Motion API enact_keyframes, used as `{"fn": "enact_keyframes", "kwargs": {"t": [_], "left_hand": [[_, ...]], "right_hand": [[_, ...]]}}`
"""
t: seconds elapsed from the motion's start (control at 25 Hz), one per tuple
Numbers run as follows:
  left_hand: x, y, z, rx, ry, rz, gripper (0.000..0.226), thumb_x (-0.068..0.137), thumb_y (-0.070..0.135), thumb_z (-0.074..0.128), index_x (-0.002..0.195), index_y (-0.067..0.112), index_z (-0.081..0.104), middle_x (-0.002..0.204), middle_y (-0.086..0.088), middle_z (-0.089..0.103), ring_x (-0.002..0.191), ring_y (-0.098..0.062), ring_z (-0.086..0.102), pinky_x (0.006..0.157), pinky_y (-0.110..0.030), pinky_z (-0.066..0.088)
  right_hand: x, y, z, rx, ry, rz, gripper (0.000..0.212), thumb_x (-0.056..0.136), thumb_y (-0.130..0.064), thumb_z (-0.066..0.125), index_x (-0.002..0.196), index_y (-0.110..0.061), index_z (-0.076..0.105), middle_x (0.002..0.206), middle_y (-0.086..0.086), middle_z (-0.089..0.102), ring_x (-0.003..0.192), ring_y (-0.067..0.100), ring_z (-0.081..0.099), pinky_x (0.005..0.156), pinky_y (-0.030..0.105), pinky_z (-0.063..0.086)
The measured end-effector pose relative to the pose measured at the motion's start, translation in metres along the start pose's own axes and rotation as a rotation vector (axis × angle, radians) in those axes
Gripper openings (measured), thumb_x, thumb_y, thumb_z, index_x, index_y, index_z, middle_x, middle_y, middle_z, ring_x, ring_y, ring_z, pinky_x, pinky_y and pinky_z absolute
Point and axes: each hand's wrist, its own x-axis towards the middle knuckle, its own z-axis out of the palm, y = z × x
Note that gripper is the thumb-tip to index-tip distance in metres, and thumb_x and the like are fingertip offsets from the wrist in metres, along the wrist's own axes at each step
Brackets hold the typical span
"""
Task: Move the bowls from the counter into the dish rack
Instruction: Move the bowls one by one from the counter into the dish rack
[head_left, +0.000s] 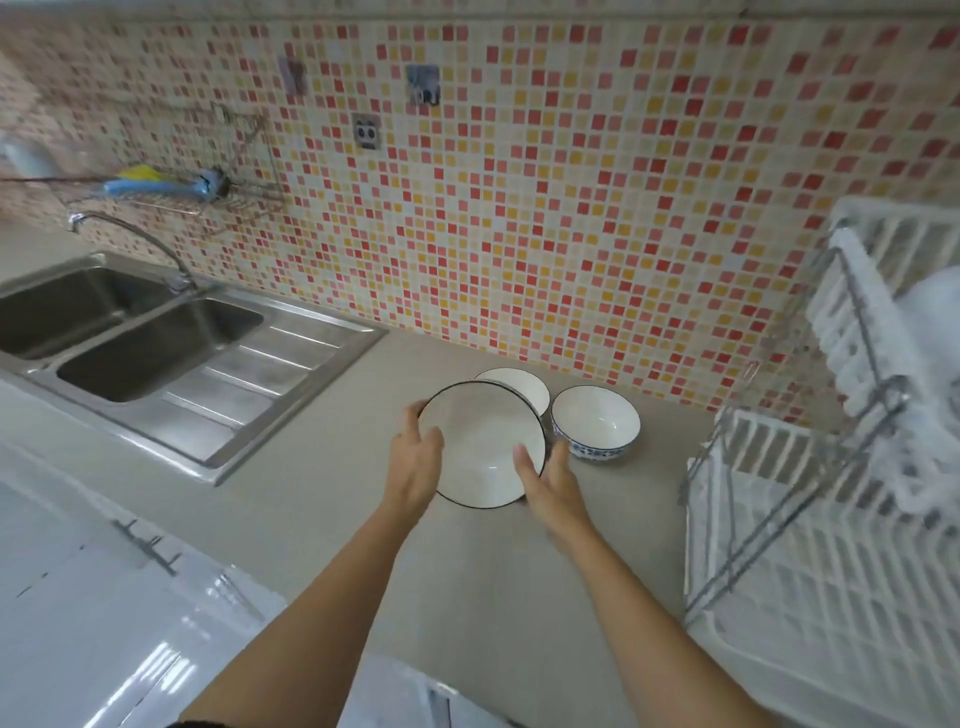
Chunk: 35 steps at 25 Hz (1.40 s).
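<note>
Both hands (415, 457) (550, 480) grip lg bowl (480, 447) w/ thumbs inside.

Two bare forearms enter the head view from the near edge, one on the left and one on the right, and both narrow toward the wrists farther off. No sleeve covers either forearm along its visible length. At the near left corner of the frame, a thin strip of dark fabric shows where the left arm meets the edge; too little of it appears to tell what garment it is. The left hand (415, 460) and the right hand (551, 486) wear no gloves. No ring, watch or band shows on the fingers or wrists. The fingernails look short and unpainted.
</note>
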Motion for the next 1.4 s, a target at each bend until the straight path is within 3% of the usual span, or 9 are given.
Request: {"fn": "enact_keyframes", "kwargs": {"t": [0.12, 0.24, 0.4, 0.64, 0.76, 0.92, 1.08, 1.2, 1.4], "left_hand": [[-0.033, 0.044, -0.014, -0.221, 0.028, 0.090, 0.028, 0.085, 0.048, 0.033, 0.099, 0.034, 0.053, 0.105, 0.002, 0.058, 0.107, -0.028, 0.054, 0.093, -0.048, 0.046], [-0.064, 0.088, -0.020, -0.320, 0.003, 0.174, 0.061, 0.075, 0.080, 0.031, 0.110, 0.034, 0.051, 0.125, 0.006, 0.058, 0.125, -0.021, 0.051, 0.107, -0.053, 0.039], [-0.126, 0.163, -0.014, -0.466, -0.067, 0.405, 0.018, 0.082, 0.052, 0.037, 0.082, 0.034, 0.040, 0.092, 0.009, 0.048, 0.087, -0.010, 0.050, 0.082, -0.032, 0.043], [-0.186, 0.234, 0.030, -0.394, -0.285, 0.624, 0.080, 0.073, 0.058, 0.033, 0.140, 0.017, 0.047, 0.143, 0.007, 0.050, 0.133, -0.007, 0.041, 0.109, -0.038, 0.030], [-0.200, 0.259, 0.076, -0.378, -0.445, 0.691, 0.053, 0.081, 0.042, 0.028, 0.104, 0.012, 0.064, 0.091, 0.027, 0.067, 0.091, 0.017, 0.055, 0.097, -0.028, 0.036], [-0.213, 0.285, 0.151, -0.300, -0.653, 0.749, 0.045, 0.092, 0.035, 0.028, 0.079, 0.009, 0.062, 0.072, 0.002, 0.057, 0.084, -0.007, 0.058, 0.106, -0.042, 0.036], [-0.238, 0.312, 0.224, -0.055, -0.816, 0.728, 0.065, 0.085, 0.068, 0.042, 0.127, 0.021, 0.052, 0.109, 0.010, 0.064, 0.104, -0.002, 0.062, 0.100, -0.035, 0.048], [-0.243, 0.323, 0.266, 0.069, -0.815, 0.764, 0.065, 0.081, 0.047, 0.067, 0.133, 0.027, 0.034, 0.112, 0.016, 0.058, 0.095, 0.002, 0.061, 0.068, -0.006, 0.053], [-0.233, 0.342, 0.326, 0.441, -0.854, 0.801, 0.094, 0.063, 0.053, 0.081, 0.140, 0.035, 0.031, 0.130, 0.012, 0.053, 0.115, -0.015, 0.057, 0.092, -0.029, 0.052]], "right_hand": [[-0.043, -0.051, -0.017, 0.118, 0.032, -0.131, 0.060, 0.070, -0.073, 0.037, 0.112, -0.030, 0.031, 0.106, -0.028, 0.046, 0.110, 0.008, 0.051, 0.104, 0.046, 0.044], [-0.087, -0.096, -0.042, 0.145, 0.072, -0.286, 0.053, 0.082, -0.070, 0.033, 0.112, -0.027, 0.028, 0.098, -0.024, 0.044, 0.092, -0.004, 0.049, 0.087, 0.016, 0.042], [-0.141, -0.149, -0.093, 0.158, 0.181, -0.592, 0.020, 0.092, -0.039, 0.049, 0.104, -0.035, 0.033, 0.095, -0.018, 0.054, 0.076, -0.016, 0.055, 0.071, 0.009, 0.041], [-0.196, -0.189, -0.200, 0.077, 0.245, -0.855, 0.065, 0.072, -0.052, 0.054, 0.131, -0.042, 0.027, 0.127, -0.021, 0.051, 0.110, -0.012, 0.055, 0.087, 0.006, 0.045], [-0.210, -0.189, -0.270, -0.048, 0.284, -0.845, 0.086, 0.070, -0.067, 0.063, 0.141, -0.032, 0.030, 0.134, -0.020, 0.050, 0.120, -0.007, 0.052, 0.096, 0.012, 0.043], [-0.231, -0.183, -0.368, -0.170, 0.304, -0.800, 0.089, 0.061, -0.075, 0.064, 0.136, -0.039, 0.034, 0.137, -0.015, 0.050, 0.119, -0.003, 0.056, 0.090, 0.016, 0.048], [-0.234, -0.168, -0.461, -0.269, 0.285, -0.745, 0.091, 0.054, -0.068, 0.077, 0.134, -0.044, 0.041, 0.134, -0.020, 0.051, 0.121, 0.005, 0.057, 0.097, 0.030, 0.051], [-0.225, -0.155, -0.515, -0.328, 0.226, -0.676, 0.108, 0.048, -0.054, 0.087, 0.141, -0.038, 0.036, 0.140, -0.023, 0.044, 0.127, 0.000, 0.050, 0.104, 0.027, 0.046], [-0.190, -0.134, -0.580, -0.668, 0.131, -0.388, 0.131, 0.050, -0.036, 0.090, 0.153, -0.030, 0.009, 0.155, -0.019, 0.022, 0.140, 0.005, 0.032, 0.116, 0.030, 0.031]]}}
